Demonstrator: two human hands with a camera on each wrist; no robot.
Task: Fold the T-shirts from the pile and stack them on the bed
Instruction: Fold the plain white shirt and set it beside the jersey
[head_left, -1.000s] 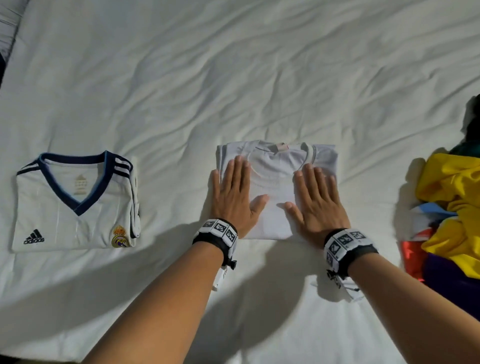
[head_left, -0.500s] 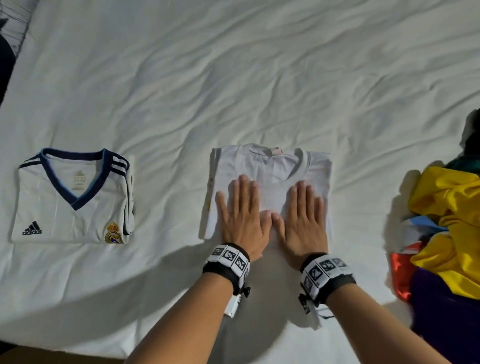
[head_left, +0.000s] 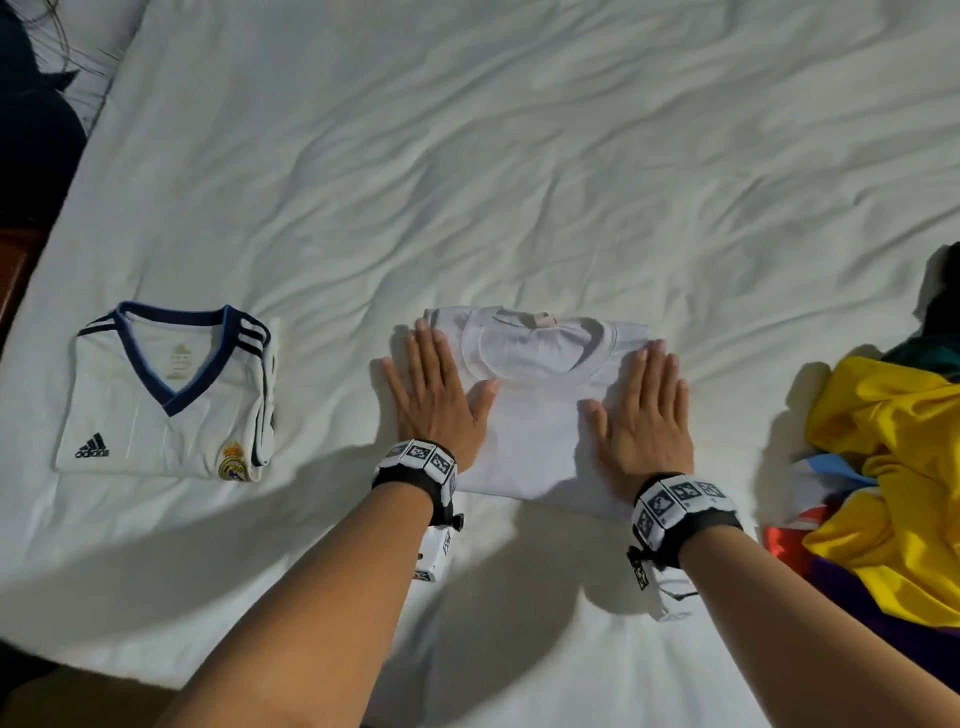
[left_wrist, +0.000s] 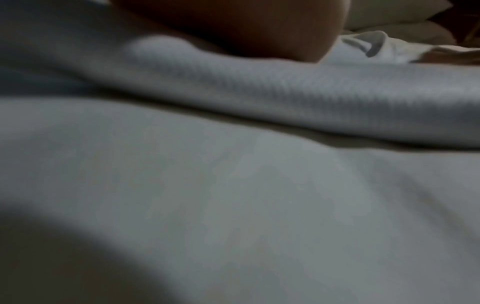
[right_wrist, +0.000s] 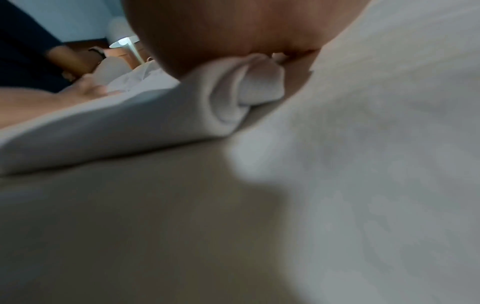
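A plain white T-shirt (head_left: 540, 415) lies folded into a rectangle on the white bed sheet (head_left: 519, 182), collar away from me. My left hand (head_left: 436, 395) lies flat with straight fingers on the shirt's left edge. My right hand (head_left: 644, 410) lies flat on its right edge. Both palms press the cloth down. The left wrist view shows the shirt's folded edge (left_wrist: 285, 98) under my palm, and the right wrist view shows its near corner (right_wrist: 228, 98). A folded white football jersey (head_left: 166, 395) with a navy V-collar lies to the left.
A loose pile of coloured shirts (head_left: 893, 467), mostly yellow with blue, red and purple, sits at the right edge of the bed. The bed's left edge (head_left: 62, 208) runs beside dark objects and a wooden floor. Wide bare sheet lies beyond the shirts.
Both hands have slid apart from the middle of the white T-shirt out to its left and right edges, smoothing it. The shirt itself stays in place.
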